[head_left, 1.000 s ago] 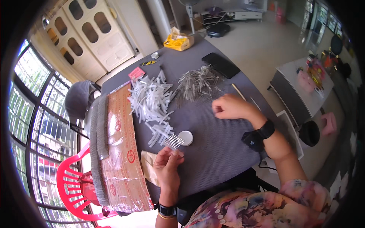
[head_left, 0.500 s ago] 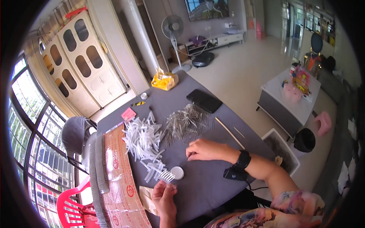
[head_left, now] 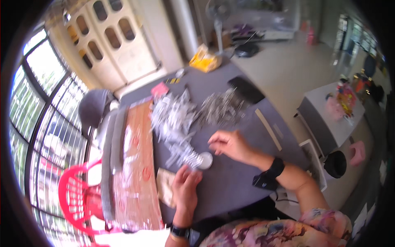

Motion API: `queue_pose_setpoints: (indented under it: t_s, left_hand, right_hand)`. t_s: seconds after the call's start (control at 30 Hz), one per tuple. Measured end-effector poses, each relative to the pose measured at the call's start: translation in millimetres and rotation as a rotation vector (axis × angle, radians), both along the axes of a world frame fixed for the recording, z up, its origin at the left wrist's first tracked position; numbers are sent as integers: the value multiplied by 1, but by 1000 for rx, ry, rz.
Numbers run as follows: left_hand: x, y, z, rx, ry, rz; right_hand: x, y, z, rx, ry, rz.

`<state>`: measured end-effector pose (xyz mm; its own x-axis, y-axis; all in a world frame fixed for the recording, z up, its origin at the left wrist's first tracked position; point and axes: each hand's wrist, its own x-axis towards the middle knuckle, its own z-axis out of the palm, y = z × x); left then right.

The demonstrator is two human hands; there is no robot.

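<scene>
My left hand (head_left: 186, 187) is closed near the front of the grey table (head_left: 236, 195), pinching a small fanned bunch of thin white strips (head_left: 192, 158). Just past its fingertips lies a round white lid-like disc (head_left: 205, 160). My right hand (head_left: 231, 145) hovers over the table to the right of that disc, fingers drawn together; blur hides whether anything is between them. A loose heap of white tube-like pieces (head_left: 173, 115) spreads out beyond my left hand. To its right lies a pile of thin metallic pins or wires (head_left: 222, 108).
A cardboard sheet (head_left: 138, 164) and grey ribbed strips (head_left: 113, 160) line the left edge. Farther back are a pink pad (head_left: 159, 89), a yellow tissue pack (head_left: 205, 59) and a black phone (head_left: 246, 89). A wooden stick (head_left: 268, 129) lies right; a red chair (head_left: 78, 197) stands left.
The view has swung, shifting the table rightward in the picture, with blur. My right hand has lifted off the tabletop, its fingers more extended. My left hand still pinches the white strips.
</scene>
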<state>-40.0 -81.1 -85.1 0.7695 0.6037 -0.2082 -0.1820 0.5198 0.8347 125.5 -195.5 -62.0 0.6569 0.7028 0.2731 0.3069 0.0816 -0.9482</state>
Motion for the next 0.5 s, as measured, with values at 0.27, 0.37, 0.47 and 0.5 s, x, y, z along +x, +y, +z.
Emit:
queue_pose_setpoints:
  t_s: [0.27, 0.37, 0.47, 0.5]
  left_hand:
    - [0, 4, 6, -52, -48, -54]
    - [-1, 6, 7, -64, -51, -63]
    - [-3, 5, 5, -83, -43, -75]
    - [-2, 5, 5, -77, -56, -81]
  right_hand:
    - [-12, 8, 2, 12, -517, -1]
    - [-12, 11, -2, -15, -675, -11]
    - [-14, 11, -6, -66, -682, 21]
    - [-14, 10, -6, -67, -681, 21]
